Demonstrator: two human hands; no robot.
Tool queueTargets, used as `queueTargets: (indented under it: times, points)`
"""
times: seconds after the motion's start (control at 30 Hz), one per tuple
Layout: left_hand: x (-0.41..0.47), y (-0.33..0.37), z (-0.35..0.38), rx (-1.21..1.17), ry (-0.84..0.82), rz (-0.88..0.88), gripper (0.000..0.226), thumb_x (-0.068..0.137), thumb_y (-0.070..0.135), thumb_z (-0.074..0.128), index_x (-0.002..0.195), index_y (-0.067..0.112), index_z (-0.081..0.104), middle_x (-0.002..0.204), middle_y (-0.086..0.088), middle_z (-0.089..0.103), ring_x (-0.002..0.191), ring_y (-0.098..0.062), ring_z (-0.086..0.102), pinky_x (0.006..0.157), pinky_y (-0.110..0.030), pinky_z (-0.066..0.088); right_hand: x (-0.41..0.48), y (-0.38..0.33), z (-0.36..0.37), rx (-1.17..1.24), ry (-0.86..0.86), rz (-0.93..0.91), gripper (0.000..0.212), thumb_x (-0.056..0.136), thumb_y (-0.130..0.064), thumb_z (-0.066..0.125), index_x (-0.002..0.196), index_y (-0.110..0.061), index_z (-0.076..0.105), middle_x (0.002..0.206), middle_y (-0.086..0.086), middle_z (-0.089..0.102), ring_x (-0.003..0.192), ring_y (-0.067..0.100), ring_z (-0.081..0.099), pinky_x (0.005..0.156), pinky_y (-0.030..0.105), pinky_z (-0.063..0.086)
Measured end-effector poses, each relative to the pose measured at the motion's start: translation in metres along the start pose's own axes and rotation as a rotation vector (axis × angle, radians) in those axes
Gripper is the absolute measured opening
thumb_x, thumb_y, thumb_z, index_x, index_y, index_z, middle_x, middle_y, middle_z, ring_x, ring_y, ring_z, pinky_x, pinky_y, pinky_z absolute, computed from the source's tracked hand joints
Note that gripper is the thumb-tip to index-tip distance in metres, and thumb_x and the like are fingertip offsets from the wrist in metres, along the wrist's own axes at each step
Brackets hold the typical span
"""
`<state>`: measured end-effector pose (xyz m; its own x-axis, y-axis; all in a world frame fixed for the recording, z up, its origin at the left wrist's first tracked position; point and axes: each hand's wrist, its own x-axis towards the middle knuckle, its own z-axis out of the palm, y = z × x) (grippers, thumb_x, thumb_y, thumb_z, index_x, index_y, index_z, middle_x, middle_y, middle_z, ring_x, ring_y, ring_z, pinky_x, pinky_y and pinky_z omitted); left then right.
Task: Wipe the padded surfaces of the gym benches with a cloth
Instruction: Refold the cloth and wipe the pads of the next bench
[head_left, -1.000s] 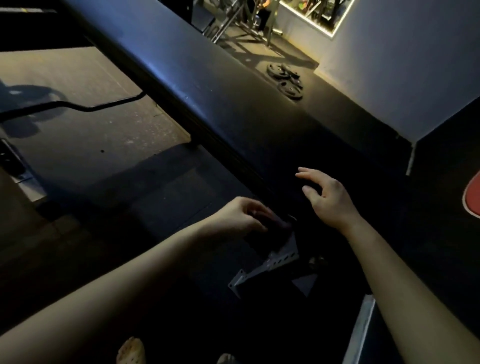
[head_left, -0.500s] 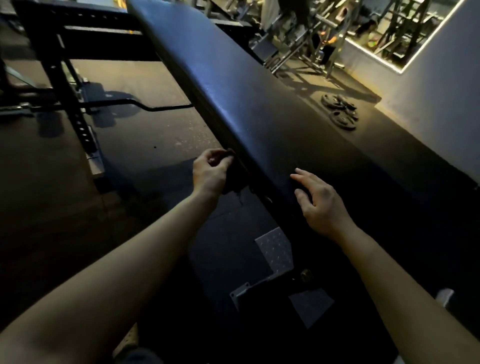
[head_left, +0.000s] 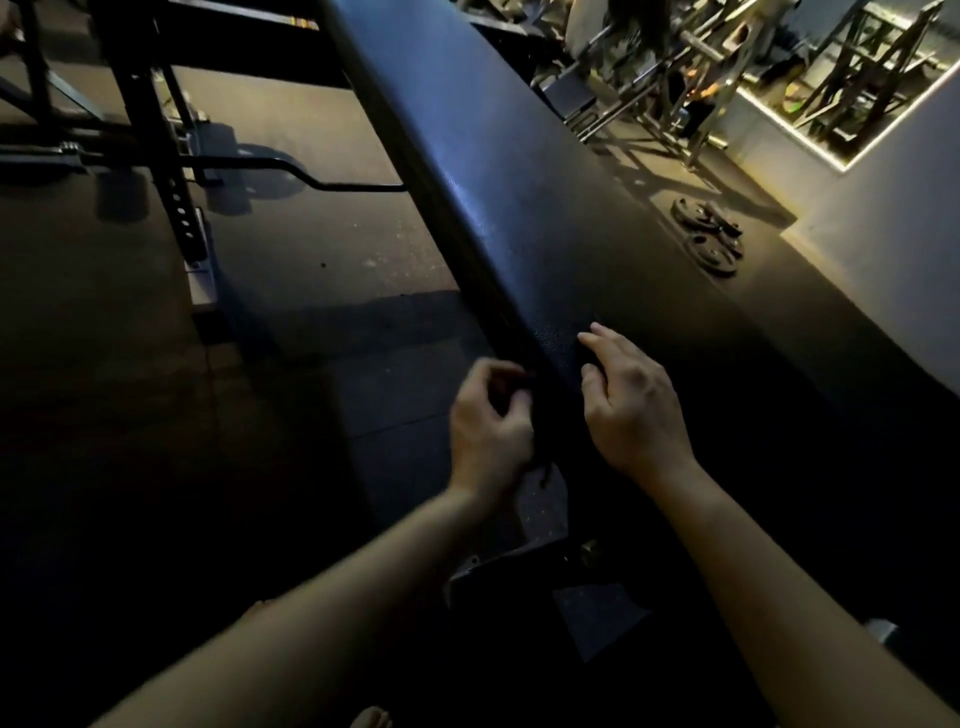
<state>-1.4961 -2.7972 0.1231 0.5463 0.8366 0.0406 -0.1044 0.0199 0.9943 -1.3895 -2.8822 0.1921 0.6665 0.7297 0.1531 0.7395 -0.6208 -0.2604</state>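
The padded surface runs long and dark from beside me away toward the far machines, its skin pebbled and faintly shiny where the light catches it. I judge it firm foam under vinyl: it will give a little under pressure, it will not shift, and a cloth should slide on it easily, so pressing flat matters more than gripping. My right grip lies on top of the pad near its left edge, relaxed, fingers loosely bent and holding nothing, only steadying me. My left grip is just beside that edge, down along the side of the pad, with fingers and thumb curled round something dark that I take for the cloth. It is so dark against the pad that I cannot make out its outline or how much hangs free. It looks soft, limp and light, so I would bunch it into the palm and spread the fingers behind it, not pinch a corner that would fold over.
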Motion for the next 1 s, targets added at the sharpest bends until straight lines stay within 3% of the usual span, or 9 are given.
queueTargets:
  times: [0.1,0.2,0.37,0.53,0.6,0.67,0.8,0.93,1.0]
  points:
    - [0.067,0.000,-0.003,0.005,0.147,-0.074,0.014,0.092,0.005,0.068,0.092,0.019,0.067,0.086,0.002,0.071,0.080,-0.013,0.067,0.079,-0.034,0.058,0.000,-0.001,0.001,0.029,0.025,-0.002,0.053,0.094,-0.030,0.041,0.140,-0.009,0.058,0.151,0.009,0.052,0.141,0.022,0.046,0.119,0.037,0.032]
    - [0.055,0.002,0.001,-0.048,0.196,-0.096,0.011,0.093,0.007,0.070,0.094,0.017,0.067,0.085,0.002,0.071,0.076,-0.007,0.066,0.074,-0.030,0.056,0.000,0.000,0.003,0.029,0.043,0.000,0.055,0.093,-0.031,0.039,0.139,-0.009,0.059,0.150,0.009,0.052,0.141,0.022,0.047,0.119,0.038,0.032]
    - [-0.050,0.002,0.008,-0.067,-0.001,-0.055,0.011,0.093,0.004,0.070,0.094,0.014,0.069,0.084,0.004,0.072,0.082,-0.004,0.069,0.074,-0.014,0.050,0.001,0.002,0.006,0.020,0.058,-0.013,0.054,0.093,-0.029,0.039,0.139,-0.008,0.059,0.149,0.010,0.053,0.140,0.022,0.048,0.119,0.041,0.034]
    - [0.068,-0.008,-0.001,0.011,0.223,-0.135,0.011,0.093,0.004,0.067,0.093,0.015,0.065,0.079,0.008,0.066,0.074,-0.010,0.062,0.071,-0.021,0.049,0.001,0.002,0.007,0.025,0.069,-0.022,0.054,0.092,-0.029,0.040,0.138,-0.008,0.060,0.149,0.009,0.054,0.139,0.022,0.048,0.118,0.040,0.035]
    - [0.075,-0.007,-0.003,0.033,0.257,-0.119,0.013,0.092,0.003,0.067,0.093,0.016,0.064,0.079,0.011,0.064,0.072,0.000,0.060,0.074,-0.022,0.048,0.001,0.003,0.007,0.032,0.080,-0.028,0.053,0.092,-0.029,0.041,0.137,-0.008,0.060,0.148,0.009,0.055,0.138,0.022,0.049,0.117,0.041,0.036]
    - [0.032,-0.003,0.005,0.028,0.193,-0.048,0.018,0.091,-0.001,0.067,0.095,0.017,0.064,0.081,0.011,0.065,0.073,0.004,0.060,0.074,-0.016,0.046,0.002,0.004,0.007,0.043,0.087,-0.037,0.053,0.092,-0.028,0.042,0.136,-0.009,0.061,0.147,0.008,0.056,0.137,0.023,0.051,0.116,0.041,0.037]
    - [-0.050,0.002,0.011,-0.039,0.009,0.017,0.024,0.091,-0.002,0.069,0.095,0.022,0.067,0.087,0.009,0.071,0.087,-0.003,0.068,0.078,-0.012,0.048,0.003,0.006,0.008,0.052,0.087,-0.034,0.052,0.092,-0.028,0.042,0.137,-0.010,0.061,0.147,0.007,0.056,0.136,0.022,0.051,0.116,0.039,0.036]
    - [0.041,-0.003,0.005,0.036,0.154,0.000,0.014,0.091,-0.001,0.067,0.095,0.012,0.069,0.080,0.008,0.068,0.068,0.005,0.063,0.067,-0.011,0.047,0.002,0.004,0.006,0.050,0.076,-0.037,0.053,0.092,-0.029,0.041,0.138,-0.011,0.060,0.148,0.006,0.055,0.137,0.020,0.049,0.115,0.037,0.034]
    - [0.071,-0.002,-0.001,0.025,0.208,-0.056,0.008,0.091,0.003,0.068,0.094,0.011,0.069,0.079,0.006,0.068,0.067,0.003,0.062,0.068,-0.020,0.051,0.002,0.002,0.006,0.046,0.076,-0.031,0.054,0.092,-0.029,0.040,0.139,-0.011,0.059,0.149,0.005,0.054,0.139,0.019,0.048,0.115,0.035,0.032]
